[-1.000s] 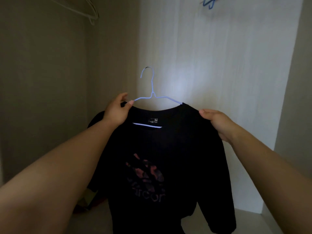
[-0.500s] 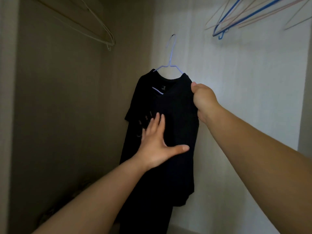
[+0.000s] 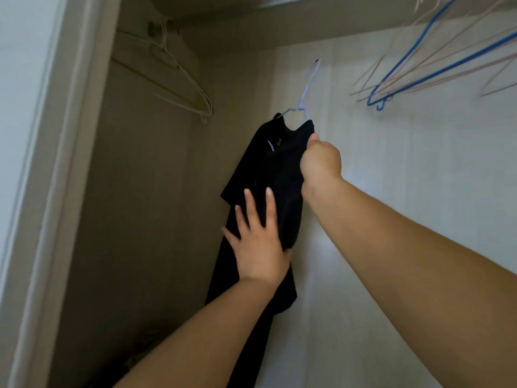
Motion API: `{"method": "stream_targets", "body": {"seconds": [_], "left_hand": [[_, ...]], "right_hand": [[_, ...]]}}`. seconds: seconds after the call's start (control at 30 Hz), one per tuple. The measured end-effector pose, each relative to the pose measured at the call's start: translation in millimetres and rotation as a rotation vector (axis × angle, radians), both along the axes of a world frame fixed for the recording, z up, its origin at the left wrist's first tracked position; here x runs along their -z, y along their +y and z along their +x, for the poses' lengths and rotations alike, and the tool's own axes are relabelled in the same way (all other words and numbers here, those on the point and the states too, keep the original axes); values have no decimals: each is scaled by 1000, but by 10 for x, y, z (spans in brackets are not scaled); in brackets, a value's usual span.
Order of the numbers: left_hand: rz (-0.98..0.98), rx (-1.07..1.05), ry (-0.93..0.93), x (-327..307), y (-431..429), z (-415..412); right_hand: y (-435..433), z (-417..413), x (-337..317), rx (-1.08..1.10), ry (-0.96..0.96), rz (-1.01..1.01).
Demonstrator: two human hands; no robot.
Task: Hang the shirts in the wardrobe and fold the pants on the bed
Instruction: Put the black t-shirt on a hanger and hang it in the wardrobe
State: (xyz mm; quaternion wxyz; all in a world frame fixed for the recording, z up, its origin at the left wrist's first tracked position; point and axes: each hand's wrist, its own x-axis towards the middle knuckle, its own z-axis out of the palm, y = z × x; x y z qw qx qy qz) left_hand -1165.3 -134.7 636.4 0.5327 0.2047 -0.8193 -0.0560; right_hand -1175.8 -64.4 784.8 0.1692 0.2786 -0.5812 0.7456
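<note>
A black shirt (image 3: 279, 169) hangs on a pale lilac wire hanger (image 3: 307, 91), held up inside the wardrobe, turned edge-on to me. My right hand (image 3: 321, 161) grips the shirt's right shoulder together with the hanger arm under it. My left hand (image 3: 258, 242) lies flat against the shirt's body lower down, fingers straight and spread. The hanger's hook reaches up below the top shelf; it is free of any rail that I can see.
White wire hangers (image 3: 179, 79) hang at the upper left by the wardrobe's side wall. Blue and pink hangers (image 3: 419, 65) hang at the upper right. The wardrobe door frame (image 3: 56, 191) stands at the left. The pale back wall (image 3: 419, 177) lies behind.
The shirt has been raised and turned sideways into the wardrobe. My left hand let go of its left shoulder and now presses flat on its body. My view has tilted upward.
</note>
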Motion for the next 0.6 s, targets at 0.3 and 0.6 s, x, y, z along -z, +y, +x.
{"method": "stream_targets", "body": {"seconds": [0.3, 0.6], "left_hand": [[102, -62, 20, -648, -344, 142], [-68, 291, 89, -1031, -382, 129]], "right_hand": [[37, 50, -420, 39, 39, 15], [259, 83, -793, 43, 98, -45]]}}
